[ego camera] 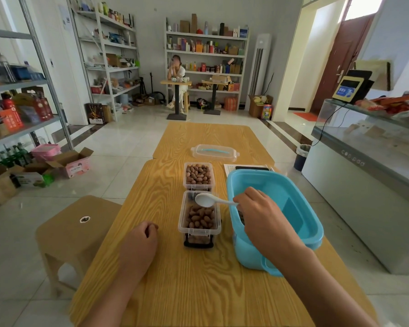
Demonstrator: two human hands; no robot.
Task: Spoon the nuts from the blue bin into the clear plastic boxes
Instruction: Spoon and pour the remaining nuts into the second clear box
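A blue bin [302, 230] stands on the wooden table [170, 274] at the right; a few dark nuts show by its near left wall. Left of it stand two clear plastic boxes in a row. The near box [200, 218] holds brown nuts, and so does the far box [198, 176]. My right hand [262, 213] pinches the handle of a white spoon [204, 199]. The spoon's bowl hangs over the far end of the near box and looks empty. My left hand [142, 239] rests on the table left of the near box, fingers loosely curled, holding nothing.
A clear lid with a blue handle [214, 152] lies farther back on the table. Papers and a dark flat thing [248, 167] lie behind the bin. A tan stool [78, 223] stands left of the table. A glass counter [368, 147] runs along the right.
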